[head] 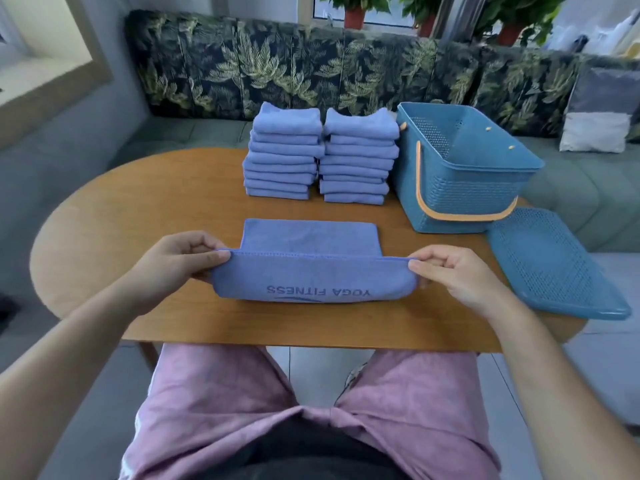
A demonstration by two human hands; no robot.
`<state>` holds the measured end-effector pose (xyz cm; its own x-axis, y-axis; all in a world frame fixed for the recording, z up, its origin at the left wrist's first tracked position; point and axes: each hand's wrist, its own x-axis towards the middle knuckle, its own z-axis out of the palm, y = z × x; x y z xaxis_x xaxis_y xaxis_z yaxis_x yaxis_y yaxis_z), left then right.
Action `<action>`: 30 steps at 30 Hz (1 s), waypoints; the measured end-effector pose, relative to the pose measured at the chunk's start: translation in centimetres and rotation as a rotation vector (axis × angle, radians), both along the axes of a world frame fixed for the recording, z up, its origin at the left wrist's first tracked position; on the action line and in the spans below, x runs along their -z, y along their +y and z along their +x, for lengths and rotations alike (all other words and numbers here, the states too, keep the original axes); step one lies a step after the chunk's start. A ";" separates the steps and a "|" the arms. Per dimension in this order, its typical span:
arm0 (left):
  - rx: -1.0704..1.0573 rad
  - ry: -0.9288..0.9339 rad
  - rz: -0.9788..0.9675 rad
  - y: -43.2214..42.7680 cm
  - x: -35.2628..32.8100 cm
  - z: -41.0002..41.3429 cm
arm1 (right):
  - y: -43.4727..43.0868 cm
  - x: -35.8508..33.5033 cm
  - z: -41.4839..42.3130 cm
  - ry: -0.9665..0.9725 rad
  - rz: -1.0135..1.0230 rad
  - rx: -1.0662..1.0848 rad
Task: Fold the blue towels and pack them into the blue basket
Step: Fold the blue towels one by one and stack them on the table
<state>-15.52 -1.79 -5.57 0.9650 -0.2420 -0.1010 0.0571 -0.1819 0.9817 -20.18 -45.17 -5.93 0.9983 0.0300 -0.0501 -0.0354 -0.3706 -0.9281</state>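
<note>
Head view catches a fold in hand: left hand (pixel 187 261) and right hand (pixel 453 275) each pinch a raised corner of the blue towel (pixel 311 278) at the worktop's (pixel 138 209) near middle. The next move, I judge, is laying that edge evenly onto the far edge. The blue basket (pixel 467 188) stands far right.

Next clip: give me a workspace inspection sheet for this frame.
Surface: wooden table, rounded.
Job's things: towel half folded near the front edge; left stack and right stack of folded towels behind it; basket right of them, open, no towels visible inside.
Clutter: lid flat beside the basket.
Grippers: left hand and right hand each pinch an end of the towel's raised edge.
Cables: nothing seen.
Surroundings: leaf-print sofa, cushion, potted plants.
</note>
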 end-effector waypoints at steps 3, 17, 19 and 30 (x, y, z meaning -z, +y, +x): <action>-0.049 0.018 0.006 -0.5 0.6 1.1 | 0.4 0.3 1.1 0.015 -0.003 0.038; -0.293 0.007 0.226 -2.6 5.8 13.4 | 1.9 5.4 14.3 0.037 -0.215 0.297; -0.314 -0.006 0.282 -3.0 6.5 14.8 | 2.1 6.1 15.3 0.034 -0.261 0.302; -0.368 -0.111 0.620 -4.4 8.8 16.6 | 3.9 8.0 16.1 -0.071 -0.578 0.394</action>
